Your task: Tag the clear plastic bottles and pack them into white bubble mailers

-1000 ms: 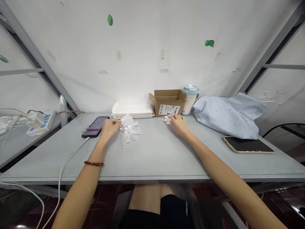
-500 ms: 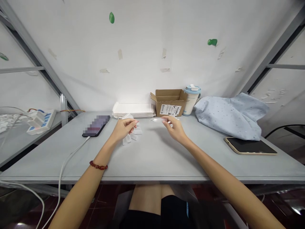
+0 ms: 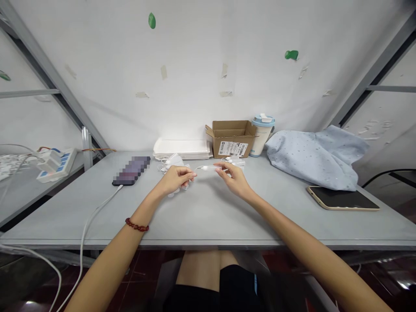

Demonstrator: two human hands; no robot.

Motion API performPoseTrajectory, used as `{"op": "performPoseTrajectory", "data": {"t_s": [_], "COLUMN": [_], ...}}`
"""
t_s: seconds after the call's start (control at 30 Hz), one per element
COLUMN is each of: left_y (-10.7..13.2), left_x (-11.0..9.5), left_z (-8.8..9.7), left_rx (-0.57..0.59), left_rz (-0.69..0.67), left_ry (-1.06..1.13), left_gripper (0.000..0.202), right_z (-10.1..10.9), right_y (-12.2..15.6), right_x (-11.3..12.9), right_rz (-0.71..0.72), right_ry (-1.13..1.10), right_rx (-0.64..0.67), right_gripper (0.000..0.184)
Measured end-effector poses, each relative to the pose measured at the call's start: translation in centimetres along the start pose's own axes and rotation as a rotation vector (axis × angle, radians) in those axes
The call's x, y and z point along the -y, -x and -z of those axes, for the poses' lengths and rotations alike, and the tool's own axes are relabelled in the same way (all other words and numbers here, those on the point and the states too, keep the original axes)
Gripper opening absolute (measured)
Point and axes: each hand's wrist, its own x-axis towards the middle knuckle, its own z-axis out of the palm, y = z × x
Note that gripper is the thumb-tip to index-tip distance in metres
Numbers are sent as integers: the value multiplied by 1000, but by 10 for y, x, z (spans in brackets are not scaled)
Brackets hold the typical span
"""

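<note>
Between the thumb and fingers of my right hand point(image 3: 234, 178) is a small white tag point(image 3: 208, 167) with a thin string at its left end, held just above the desk. My left hand point(image 3: 177, 180) is closed in a pinch close to the string's end; what its fingertips hold, if anything, is too small to make out. Behind and under my left hand lies a loose pile of white tags point(image 3: 173, 160), partly hidden by it. A smaller group of similar white tags point(image 3: 238, 163) lies just behind my right hand.
Against the wall are a stack of white trays point(image 3: 182, 149), an open cardboard box point(image 3: 232, 149) and a lidded cup point(image 3: 261, 136). A blue cloth point(image 3: 312, 158) and a phone point(image 3: 342, 198) lie at right. Another phone point(image 3: 131, 171) with a white cable point(image 3: 94, 212) lies at left.
My left hand has shifted slightly right, and my right hand slightly left and down, bringing the tag's string end nearer my left fingertips. The group of tags behind my right hand shows more.
</note>
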Motion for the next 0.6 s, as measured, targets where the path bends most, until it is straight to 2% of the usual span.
{"op": "performPoseTrajectory", "data": {"t_s": [0.17,0.4,0.6], "left_y": [-1,1,-1], "left_x": [-1,3,6], "left_z": [3,3,0], "left_rx": [-53,57,40], "left_rz": [-15,-16,21], "left_ry": [56,205,287], "left_gripper": [35,33,30], "right_z": [3,0,-1], "right_y": [-1,0,2], "right_x": [0,0,3], "right_rz": [-1,12,-3], "right_ry": [22,-19,-39], "right_rx": [-24,-7,13], "right_gripper": [27,25,26]}}
